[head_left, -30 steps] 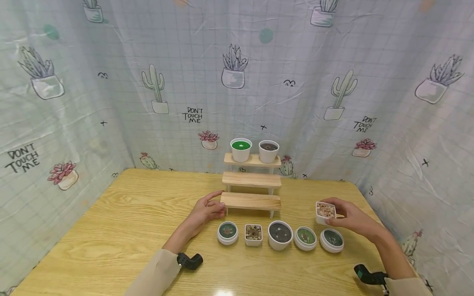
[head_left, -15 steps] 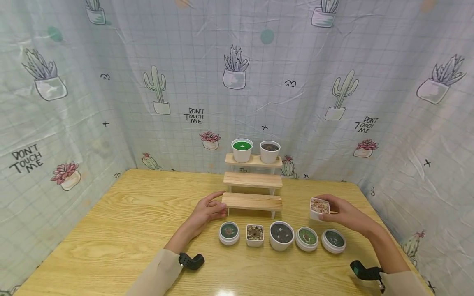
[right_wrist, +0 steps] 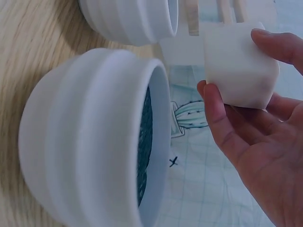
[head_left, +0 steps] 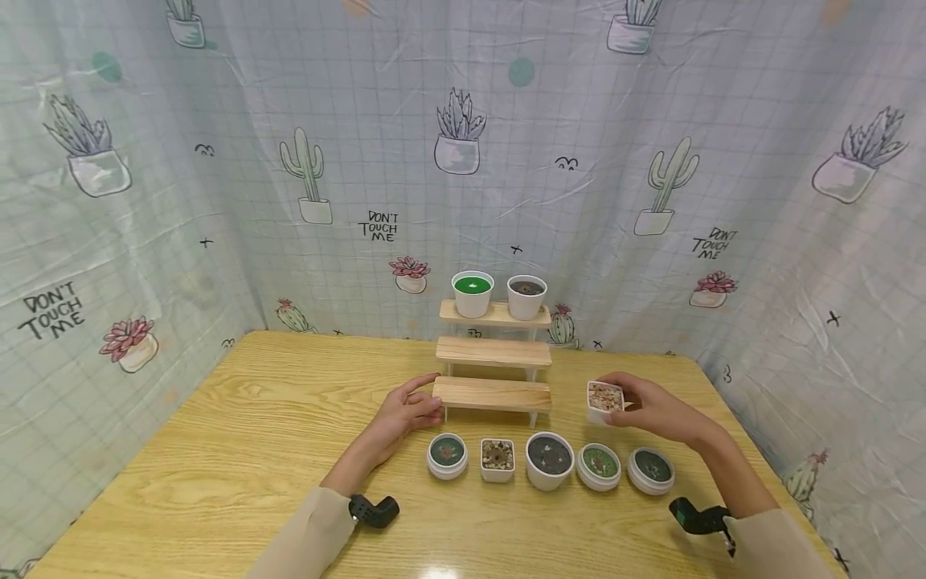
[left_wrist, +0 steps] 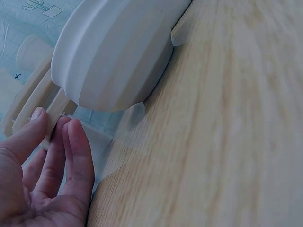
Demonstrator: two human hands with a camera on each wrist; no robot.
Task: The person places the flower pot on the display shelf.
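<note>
My right hand [head_left: 654,408] holds a small square white pot [head_left: 604,400] filled with tan and reddish pebbles, to the right of the three-step wooden shelf [head_left: 493,394]. In the right wrist view, thumb and fingers grip the sides of this pot [right_wrist: 239,66]. My left hand [head_left: 400,414] pinches the left end of the lowest step; the left wrist view shows the thumb on one face of that step and fingers [left_wrist: 54,163] on the other. On the top step stand a pot with a green surface [head_left: 473,295] and one with a dark surface [head_left: 526,297].
A row in front of the shelf holds a low round pot [head_left: 447,457], a square pebble pot [head_left: 497,460], a taller dark-filled pot [head_left: 549,461], a green-topped pot [head_left: 599,467] and another round pot [head_left: 651,471]. A printed curtain [head_left: 340,161] hangs behind the table [head_left: 217,450].
My right hand has carried the square pebble pot leftward and slightly away, toward the shelf. My left hand keeps its hold on the lowest step.
</note>
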